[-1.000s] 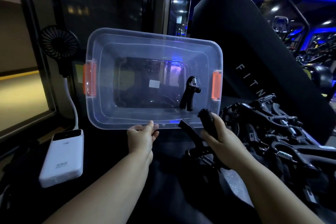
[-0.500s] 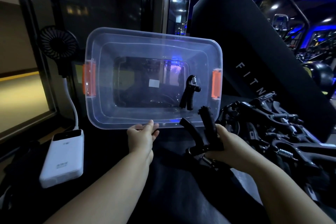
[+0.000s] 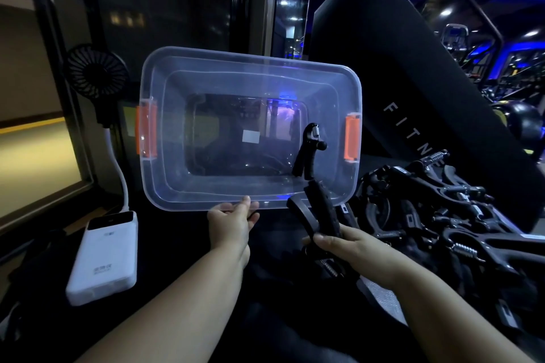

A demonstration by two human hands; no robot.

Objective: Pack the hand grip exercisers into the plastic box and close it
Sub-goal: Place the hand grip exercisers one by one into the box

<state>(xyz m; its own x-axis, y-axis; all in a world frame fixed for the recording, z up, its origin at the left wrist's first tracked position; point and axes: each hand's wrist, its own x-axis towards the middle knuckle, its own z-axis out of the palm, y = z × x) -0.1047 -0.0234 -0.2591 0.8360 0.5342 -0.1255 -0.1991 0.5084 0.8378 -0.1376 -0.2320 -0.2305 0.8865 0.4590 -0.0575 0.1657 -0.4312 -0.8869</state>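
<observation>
A clear plastic box (image 3: 165,180) with orange latches is tilted so its open side faces me. My left hand (image 3: 231,222) holds the middle of its near rim. One black hand grip exerciser (image 3: 308,150) stands inside at the right. In my right hand (image 3: 339,243) is a second black exerciser (image 3: 317,209), gripped at its spring end, with its two handles pointing up at the box's lower right corner. A pile of several more black exercisers (image 3: 442,209) lies to the right of the box.
A white power bank (image 3: 104,256) lies at the left, with a white cable up to a small black fan (image 3: 95,74). A black padded gym bench back (image 3: 398,91) rises behind the pile. The surface below is dark.
My right hand has slid down to the spring end of the exerciser and tipped its handles up towards the box. The left hand and the box have stayed put.
</observation>
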